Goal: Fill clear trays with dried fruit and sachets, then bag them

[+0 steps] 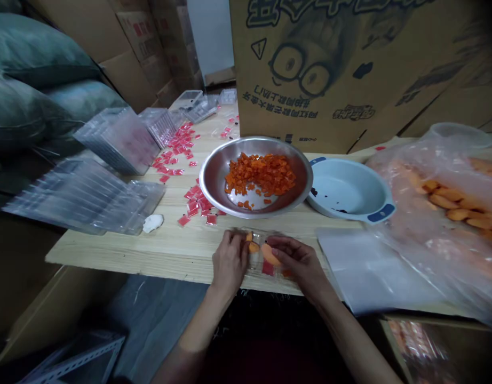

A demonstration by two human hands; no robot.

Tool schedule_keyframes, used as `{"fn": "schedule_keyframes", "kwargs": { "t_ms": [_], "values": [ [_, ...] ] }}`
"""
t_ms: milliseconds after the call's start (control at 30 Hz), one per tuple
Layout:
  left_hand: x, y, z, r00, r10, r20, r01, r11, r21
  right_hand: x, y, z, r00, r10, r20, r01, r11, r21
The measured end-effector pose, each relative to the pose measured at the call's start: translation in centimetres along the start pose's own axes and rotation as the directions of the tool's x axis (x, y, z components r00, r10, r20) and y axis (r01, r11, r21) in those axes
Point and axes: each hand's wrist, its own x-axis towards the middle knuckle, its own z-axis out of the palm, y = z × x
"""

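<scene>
The large far carton bears upside-down Chinese print, including 网红同款芒果大金牙, and a warning triangle with an exclamation mark. Red print on the far-left cartons is too blurred to read.

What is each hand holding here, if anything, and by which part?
The right hand pinches an orange slice by its right edge. The left hand is by smaller orange pieces; whether it grips one is unclear.

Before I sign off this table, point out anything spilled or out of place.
Red packets lie strewn loose on the table, left of the steel bowl, in no container. A rough white lump sits by the clear plastic cases, unlike anything around it. Dark bits dirty the blue basin.
</scene>
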Motion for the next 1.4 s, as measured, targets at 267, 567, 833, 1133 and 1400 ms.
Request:
{"fn": "schedule_keyframes", "kwargs": {
  "t_ms": [267,567,833,1133,1400],
  "values": [
    [-1.9,2.4,-2.9,0.937,-0.182,0.299,0.333,0.731,-0.596,-0.3,0.5,2.7,0.988,-0.11,0.105,0.11,0.994,0.005],
    [-3.5,1.1,-4.2,0.955,-0.285,0.076,0.268,0.731,-0.627,-1.1,0.0,2.5,0.975,-0.204,0.084,0.212,0.972,-0.104],
    [-4.8,1.7,-1.6,0.972,0.225,-0.069,-0.219,0.972,0.089,-2.0,0.9,3.3,0.991,-0.132,0.038,0.136,0.977,-0.162],
    [-4.0,0.6,-1.8,0.988,0.15,0.019,-0.151,0.988,0.024,-0.3,2.3,1.6,0.885,-0.403,0.232,0.463,0.719,-0.518],
    [-2.3,-1.0,-2.4,0.99,0.114,0.079,-0.123,0.985,0.12,2.7,2.9,3.4,0.863,-0.33,0.381,0.5,0.466,-0.73]
  ]
}}
